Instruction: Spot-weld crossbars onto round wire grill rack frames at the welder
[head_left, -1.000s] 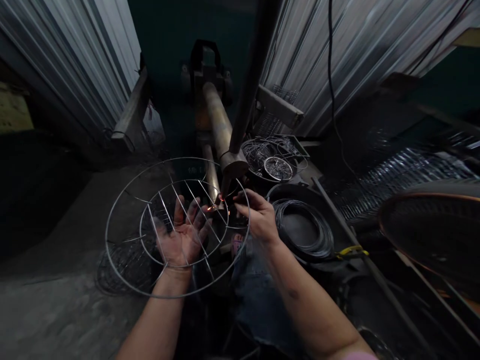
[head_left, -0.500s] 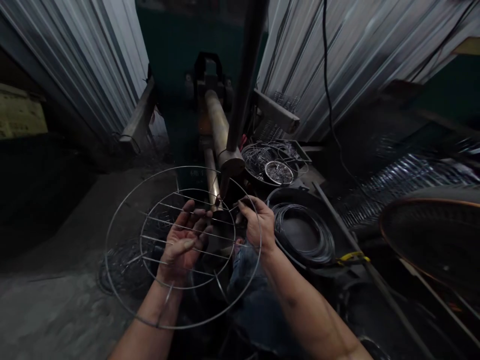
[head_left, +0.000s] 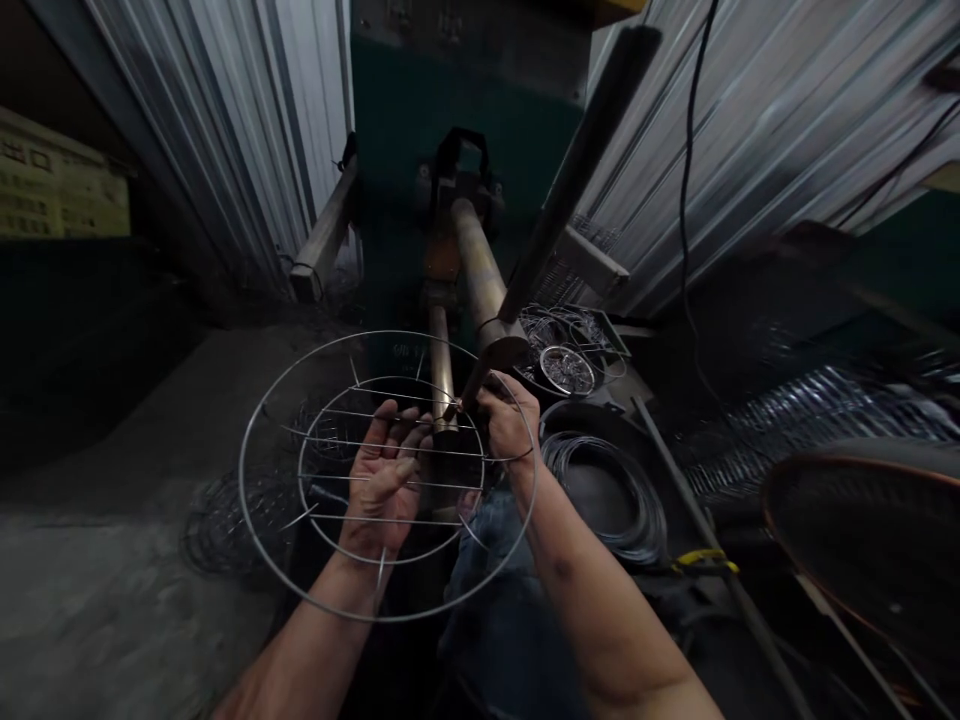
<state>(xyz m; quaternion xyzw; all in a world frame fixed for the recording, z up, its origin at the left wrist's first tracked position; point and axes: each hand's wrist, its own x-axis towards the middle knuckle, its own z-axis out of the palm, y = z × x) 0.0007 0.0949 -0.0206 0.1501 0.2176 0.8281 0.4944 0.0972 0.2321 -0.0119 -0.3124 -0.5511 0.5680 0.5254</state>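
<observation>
A round wire grill (head_left: 259,440) made of two rings and several straight cross wires lies over my hands, level in front of me. My left hand (head_left: 386,480) is under it, palm up, fingers curled up around the cross wires near the middle. My right hand (head_left: 504,420) pinches the grill at the right of the inner ring, close to the tip of the spot welder's upper arm (head_left: 480,280). The lower arm (head_left: 442,370) runs beneath the grill there.
A dark lever rod (head_left: 577,170) slants up from the welder head. Coils of wire (head_left: 607,480) and a tray of wire parts (head_left: 570,365) lie to the right. A large round object (head_left: 870,540) sits at far right. Corrugated metal walls (head_left: 247,120) stand behind. More wire grills (head_left: 225,525) rest on the floor at left.
The welding spark seen a second ago is gone. The grill has turned, so its cross wires now run nearly sideways. My left hand's fingers have curled; my right hand shifted along the ring.
</observation>
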